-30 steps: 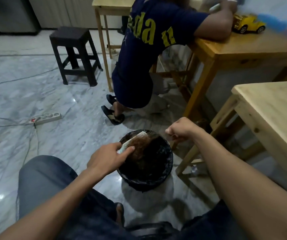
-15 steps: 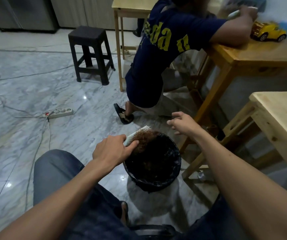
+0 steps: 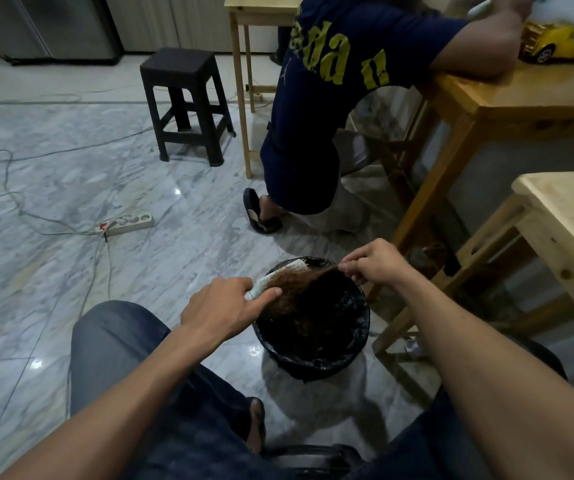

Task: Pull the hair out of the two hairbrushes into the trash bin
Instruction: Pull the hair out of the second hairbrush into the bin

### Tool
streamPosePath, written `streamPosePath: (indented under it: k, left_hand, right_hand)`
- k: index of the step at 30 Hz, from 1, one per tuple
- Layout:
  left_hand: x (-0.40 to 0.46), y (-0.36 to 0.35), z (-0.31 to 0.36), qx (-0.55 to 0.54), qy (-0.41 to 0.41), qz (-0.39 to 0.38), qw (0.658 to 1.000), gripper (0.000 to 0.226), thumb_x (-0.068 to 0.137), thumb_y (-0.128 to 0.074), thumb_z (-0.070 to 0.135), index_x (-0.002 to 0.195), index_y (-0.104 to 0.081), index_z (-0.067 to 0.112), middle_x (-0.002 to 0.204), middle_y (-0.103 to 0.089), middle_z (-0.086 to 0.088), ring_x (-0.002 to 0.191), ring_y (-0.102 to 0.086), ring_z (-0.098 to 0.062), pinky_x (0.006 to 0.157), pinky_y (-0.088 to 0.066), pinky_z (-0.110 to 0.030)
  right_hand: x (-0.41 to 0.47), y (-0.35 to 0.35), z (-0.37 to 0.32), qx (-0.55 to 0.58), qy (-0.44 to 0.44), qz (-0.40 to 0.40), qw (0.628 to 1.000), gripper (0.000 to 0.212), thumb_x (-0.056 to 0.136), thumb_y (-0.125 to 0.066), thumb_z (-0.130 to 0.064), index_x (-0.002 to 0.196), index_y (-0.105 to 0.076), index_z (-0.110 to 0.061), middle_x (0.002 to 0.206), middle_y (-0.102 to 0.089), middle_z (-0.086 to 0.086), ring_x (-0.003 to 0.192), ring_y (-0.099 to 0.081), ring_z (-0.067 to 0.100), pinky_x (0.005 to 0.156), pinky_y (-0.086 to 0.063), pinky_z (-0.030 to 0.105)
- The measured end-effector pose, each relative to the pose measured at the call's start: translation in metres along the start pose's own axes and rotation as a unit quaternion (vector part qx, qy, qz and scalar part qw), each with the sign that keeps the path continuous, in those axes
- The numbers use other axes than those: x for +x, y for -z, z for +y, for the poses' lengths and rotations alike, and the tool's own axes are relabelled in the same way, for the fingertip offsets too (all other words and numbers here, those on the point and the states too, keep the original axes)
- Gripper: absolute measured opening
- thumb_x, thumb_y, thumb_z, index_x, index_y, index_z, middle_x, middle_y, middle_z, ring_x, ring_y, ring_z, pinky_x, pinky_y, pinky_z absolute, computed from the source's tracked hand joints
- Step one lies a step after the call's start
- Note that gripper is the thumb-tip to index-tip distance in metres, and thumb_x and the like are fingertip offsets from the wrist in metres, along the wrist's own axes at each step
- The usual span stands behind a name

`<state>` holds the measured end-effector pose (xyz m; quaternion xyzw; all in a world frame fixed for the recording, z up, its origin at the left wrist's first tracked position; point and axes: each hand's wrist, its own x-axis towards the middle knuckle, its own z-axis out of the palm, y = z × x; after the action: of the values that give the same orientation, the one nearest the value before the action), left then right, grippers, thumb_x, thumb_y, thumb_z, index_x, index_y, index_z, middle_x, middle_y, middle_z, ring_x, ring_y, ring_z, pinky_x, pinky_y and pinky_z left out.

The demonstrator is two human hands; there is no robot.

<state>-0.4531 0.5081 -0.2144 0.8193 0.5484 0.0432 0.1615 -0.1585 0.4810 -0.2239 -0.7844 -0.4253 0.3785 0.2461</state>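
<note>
A black-lined trash bin [image 3: 361,336] stands on the floor between my knees. My left hand [image 3: 225,308] holds a pale hairbrush [image 3: 271,277] tilted over the bin's far left rim. A thick mat of brown hair [image 3: 296,284] covers its bristles. My right hand [image 3: 373,263] is over the bin's far right rim, its fingertips pinched on a strand of that hair, which stretches from the brush to the fingers. Only one hairbrush is in view.
A person in a dark blue shirt [image 3: 334,81] leans on a wooden table [image 3: 507,98] just beyond the bin, beside a yellow toy car [image 3: 555,43]. Another wooden table [image 3: 565,233] stands at right. A black stool [image 3: 185,102], power strip [image 3: 126,225] and cables lie on the marble floor.
My right hand has come down from above the bin's far rim and closed its fingers on the hair at the brush's tip. My left hand still holds the brush over the bin.
</note>
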Motion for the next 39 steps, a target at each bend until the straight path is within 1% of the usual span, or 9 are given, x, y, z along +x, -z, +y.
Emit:
streamPosePath:
  k: [3,8,13,17,21,26,29,33,39]
  left_hand:
    - [0.004,0.005,-0.001,0.01,0.005,-0.017,1.0,0.074,0.078,-0.036,0.087,0.071,-0.056,0.017,0.063,-0.064,0.001,0.06,-0.062,-0.017,0.053,-0.046,-0.031]
    - [0.007,0.025,-0.045,0.065,0.058,0.0,0.996,0.072,0.081,-0.037,0.084,0.07,-0.061,0.017,0.061,-0.062,0.002,0.059,-0.059,-0.016,0.051,-0.041,-0.029]
    - [0.019,0.012,-0.03,0.047,0.044,0.007,0.998,0.074,0.081,-0.037,0.083,0.07,-0.059,0.013,0.058,-0.06,0.001,0.055,-0.058,-0.017,0.049,-0.04,-0.028]
    - [0.024,-0.002,-0.009,0.029,0.026,0.012,0.999,0.072,0.083,-0.04,0.081,0.062,-0.051,0.013,0.052,-0.052,0.001,0.049,-0.054,-0.019,0.047,-0.036,-0.028]
    - [0.025,-0.012,-0.008,0.024,0.039,0.003,0.999,0.073,0.084,-0.04,0.079,0.066,-0.053,0.01,0.056,-0.055,0.0,0.052,-0.056,-0.02,0.047,-0.038,-0.028]
    - [0.021,-0.021,-0.003,0.007,0.063,-0.021,0.998,0.072,0.086,-0.037,0.079,0.073,-0.056,0.011,0.062,-0.06,-0.002,0.056,-0.059,-0.021,0.049,-0.041,-0.029]
    - [0.018,-0.026,0.005,-0.024,0.076,-0.033,0.996,0.073,0.085,-0.033,0.08,0.071,-0.054,0.012,0.061,-0.059,-0.001,0.056,-0.059,-0.02,0.05,-0.039,-0.029]
    - [0.016,-0.028,0.014,-0.064,0.087,-0.04,0.993,0.072,0.084,-0.035,0.081,0.066,-0.051,0.013,0.057,-0.054,0.001,0.051,-0.053,-0.018,0.05,-0.037,-0.028]
    - [0.015,-0.026,0.011,-0.084,0.087,-0.033,0.992,0.067,0.085,-0.037,0.079,0.062,-0.038,0.016,0.051,-0.041,0.004,0.045,-0.041,-0.016,0.048,-0.031,-0.028]
  right_hand:
    - [0.002,0.011,0.005,0.032,-0.059,0.015,0.998,0.007,0.091,-0.079,-0.008,0.091,-0.081,-0.001,0.075,-0.075,0.01,0.064,-0.065,0.015,0.058,-0.06,0.022]
    - [0.001,0.056,0.044,0.013,-0.173,0.08,0.982,0.015,0.095,-0.074,-0.014,0.099,-0.079,0.0,0.087,-0.077,0.015,0.073,-0.069,0.02,0.072,-0.061,0.035]
    - [0.001,0.03,0.026,0.028,-0.108,-0.003,0.994,0.018,0.094,-0.073,-0.006,0.109,-0.077,0.002,0.099,-0.077,0.016,0.076,-0.069,0.016,0.063,-0.057,0.021]
    - [0.012,0.007,0.004,-0.101,-0.06,-0.125,0.985,0.055,0.093,-0.065,0.006,0.145,-0.061,-0.014,0.137,-0.068,0.004,0.125,-0.063,0.021,0.101,-0.054,0.034]
    - [0.008,0.009,-0.016,-0.043,-0.075,-0.202,0.976,0.086,0.088,-0.043,0.016,0.164,-0.031,-0.023,0.164,-0.038,0.003,0.148,-0.04,0.033,0.089,-0.056,0.035]
    - [0.019,0.011,-0.006,-0.058,-0.034,-0.111,0.991,0.056,0.095,-0.06,0.003,0.148,-0.056,-0.014,0.128,-0.069,0.009,0.118,-0.068,0.025,0.095,-0.06,0.038]
    - [0.018,0.005,-0.004,-0.006,0.021,-0.053,0.998,0.036,0.092,-0.077,-0.023,0.127,-0.073,-0.016,0.111,-0.079,0.002,0.103,-0.076,0.017,0.094,-0.057,0.033]
    - [0.006,-0.012,-0.015,-0.018,0.005,-0.162,0.987,0.045,0.084,-0.081,-0.053,0.119,-0.075,-0.025,0.109,-0.078,-0.006,0.099,-0.075,0.011,0.089,-0.056,0.032]
    - [0.011,-0.025,-0.013,0.028,-0.006,-0.045,0.999,0.015,0.092,-0.079,-0.023,0.085,-0.083,-0.011,0.074,-0.078,0.001,0.065,-0.068,0.011,0.058,-0.052,0.022]
